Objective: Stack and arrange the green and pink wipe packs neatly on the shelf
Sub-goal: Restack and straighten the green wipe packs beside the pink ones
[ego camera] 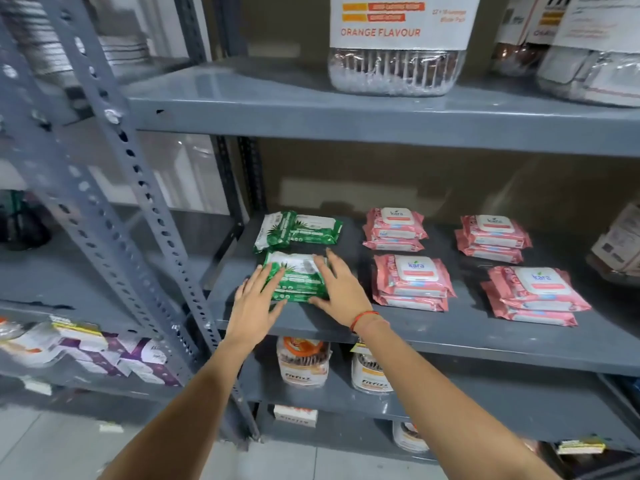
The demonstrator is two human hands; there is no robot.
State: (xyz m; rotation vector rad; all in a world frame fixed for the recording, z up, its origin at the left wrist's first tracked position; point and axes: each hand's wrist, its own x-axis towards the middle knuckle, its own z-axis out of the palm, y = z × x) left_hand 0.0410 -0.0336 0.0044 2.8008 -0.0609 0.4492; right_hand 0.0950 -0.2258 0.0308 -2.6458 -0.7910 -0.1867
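Squaring the front green stack (298, 279) is the step in hand, I judge. It lies near the front edge of the shelf (450, 336), at its left end, and you press it from both sides. Your left hand (254, 304) lies flat on its left side, fingers spread and almost straight — touching, not gripping. Your right hand (341, 287) is the same on the right side, palm open, fingers along the edge. Behind it, the back green packs (301, 228) look untidy — one stands tilted against the others. They probably need your next move: lay that pack flat. The four pink stacks (412, 280) already look neat.
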